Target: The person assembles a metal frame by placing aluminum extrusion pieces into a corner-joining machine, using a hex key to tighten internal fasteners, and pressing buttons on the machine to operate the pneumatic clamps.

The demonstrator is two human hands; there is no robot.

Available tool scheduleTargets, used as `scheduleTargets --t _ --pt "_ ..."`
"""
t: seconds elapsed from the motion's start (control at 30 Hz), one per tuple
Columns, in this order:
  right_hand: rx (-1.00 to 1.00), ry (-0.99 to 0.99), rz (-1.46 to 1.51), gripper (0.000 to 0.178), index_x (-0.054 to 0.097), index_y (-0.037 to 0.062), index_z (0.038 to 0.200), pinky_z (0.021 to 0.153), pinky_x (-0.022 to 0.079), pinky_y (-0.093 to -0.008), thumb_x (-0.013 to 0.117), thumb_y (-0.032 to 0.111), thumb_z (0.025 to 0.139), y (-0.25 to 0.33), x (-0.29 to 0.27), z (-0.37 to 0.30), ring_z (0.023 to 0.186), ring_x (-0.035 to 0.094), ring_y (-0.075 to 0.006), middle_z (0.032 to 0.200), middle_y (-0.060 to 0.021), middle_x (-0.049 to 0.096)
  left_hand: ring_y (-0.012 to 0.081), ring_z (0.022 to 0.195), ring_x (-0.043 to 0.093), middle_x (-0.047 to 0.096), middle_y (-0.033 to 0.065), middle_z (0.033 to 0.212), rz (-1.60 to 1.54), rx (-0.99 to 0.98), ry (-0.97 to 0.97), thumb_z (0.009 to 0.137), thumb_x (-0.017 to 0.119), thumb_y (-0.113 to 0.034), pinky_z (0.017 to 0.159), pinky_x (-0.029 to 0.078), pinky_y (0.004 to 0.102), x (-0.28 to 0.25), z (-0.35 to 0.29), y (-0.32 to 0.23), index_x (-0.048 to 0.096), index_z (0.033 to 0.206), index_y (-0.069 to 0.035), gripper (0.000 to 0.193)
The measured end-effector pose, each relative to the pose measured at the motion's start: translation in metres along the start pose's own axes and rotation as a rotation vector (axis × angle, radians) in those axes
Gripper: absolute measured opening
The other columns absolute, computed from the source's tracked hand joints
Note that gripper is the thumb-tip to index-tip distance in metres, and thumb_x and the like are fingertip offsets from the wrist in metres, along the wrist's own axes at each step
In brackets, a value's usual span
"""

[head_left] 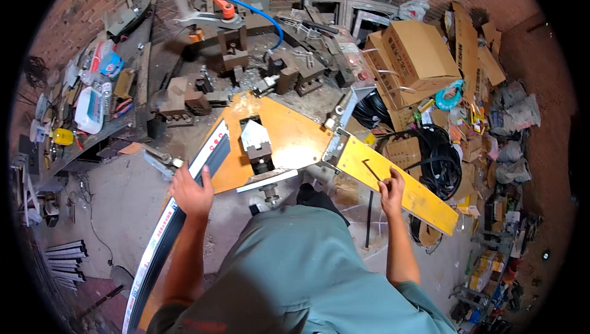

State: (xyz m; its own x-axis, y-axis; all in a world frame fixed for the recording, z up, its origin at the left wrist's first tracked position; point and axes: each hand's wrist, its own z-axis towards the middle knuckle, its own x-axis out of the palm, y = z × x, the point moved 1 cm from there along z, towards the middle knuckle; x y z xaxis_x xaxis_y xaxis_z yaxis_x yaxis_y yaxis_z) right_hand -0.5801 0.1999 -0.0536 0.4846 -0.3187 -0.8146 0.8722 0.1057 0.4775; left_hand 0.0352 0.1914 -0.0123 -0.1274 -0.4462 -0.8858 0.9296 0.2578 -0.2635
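My left hand (192,191) is closed around a long dark profile bar (161,249) with white printed film along one face. The bar lies slanting along the left side of an orange machine table (295,131), its far end close to the table's middle slot. In that slot stands a metal block (256,143) with a pale pointed top. My right hand (392,194) pinches a thin dark L-shaped hex key (370,169) above the yellow right wing (424,202) of the table. The palm side of both hands is hidden.
Metal clamps (335,115) stand at the table's edges. Behind it are heavy steel blocks (178,100) and a lever with a blue hose (255,9). A cluttered bench (144,75) stands left; a cardboard box (421,54) and coiled black hose (439,162) sit right.
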Motion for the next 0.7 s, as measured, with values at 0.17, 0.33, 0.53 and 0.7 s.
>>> scheduleTargets --t 0.17,0.33,0.53,0.7 --pt "0.043 0.013 -0.054 0.018 0.059 -0.0003 0.097 0.111 0.044 -0.0511 0.075 0.003 0.09 -0.017 -0.021 -0.005 0.13 0.056 -0.0454 0.141 -0.0257 0.059 0.0445 0.114 0.061 0.065 0.0225 0.12 -0.177 0.006 -0.011 0.093 0.076 -0.027 0.102 0.045 0.052 -0.018 -0.002 -0.005 0.06 0.133 0.002 0.052" --pt "0.037 0.074 -0.097 0.018 0.059 0.0004 0.098 0.11 0.044 -0.053 0.074 0.006 0.091 -0.028 -0.031 -0.003 0.13 0.056 -0.0463 0.141 -0.0266 0.059 0.0464 0.113 0.062 0.065 0.0234 0.121 -0.241 -0.061 -0.009 0.09 0.08 -0.022 0.099 0.048 0.0519 -0.031 -0.021 0.02 0.059 0.134 0.001 0.054" --pt "-0.034 0.105 -0.028 0.02 0.06 0.0016 0.101 0.106 0.044 -0.0537 0.075 0.008 0.09 -0.004 -0.024 0.024 0.123 0.057 -0.0458 0.134 -0.0251 0.06 0.0433 0.108 0.064 0.067 0.0194 0.111 -0.097 -0.19 0.056 0.087 0.086 -0.029 0.097 0.049 0.0514 -0.06 -0.056 0.071 0.067 0.121 -0.001 0.048" --pt "-0.031 0.084 -0.06 0.016 0.06 0.0016 0.103 0.1 0.045 -0.0529 0.071 0.006 0.092 0.003 -0.011 0.027 0.112 0.057 -0.0431 0.119 -0.0214 0.06 0.043 0.097 0.064 0.067 0.0187 0.101 -0.063 -0.125 0.066 0.086 0.087 -0.029 0.088 0.048 0.0512 -0.061 -0.056 0.075 0.068 0.115 -0.003 0.042"
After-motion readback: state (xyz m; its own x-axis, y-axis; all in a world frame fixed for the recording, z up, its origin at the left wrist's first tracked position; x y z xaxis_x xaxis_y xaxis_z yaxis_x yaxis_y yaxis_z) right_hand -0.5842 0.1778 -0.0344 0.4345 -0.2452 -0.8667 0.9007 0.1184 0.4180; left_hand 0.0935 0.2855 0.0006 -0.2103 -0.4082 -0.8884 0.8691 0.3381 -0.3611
